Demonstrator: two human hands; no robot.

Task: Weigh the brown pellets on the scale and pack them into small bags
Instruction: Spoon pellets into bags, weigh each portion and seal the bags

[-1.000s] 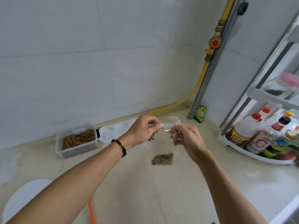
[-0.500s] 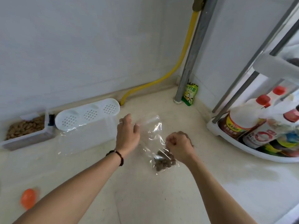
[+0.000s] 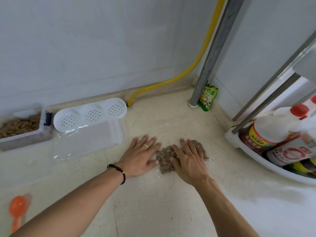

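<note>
A: While both palms lay flat, what held the small bag (image 3: 165,157) of brown pellets (image 3: 166,153)?
B: I pressed left hand (image 3: 141,155) and right hand (image 3: 189,159), fingers spread, against the countertop (image 3: 171,202), likely expelling air.

Around one small bag of pellets (image 3: 166,157) lie two hands, left (image 3: 140,156) and right (image 3: 189,159), with one pellet tub (image 3: 22,132), one white perforated tray (image 3: 89,113) and one orange scoop (image 3: 17,207) to its left, one green sachet (image 3: 207,98) behind it.
</note>
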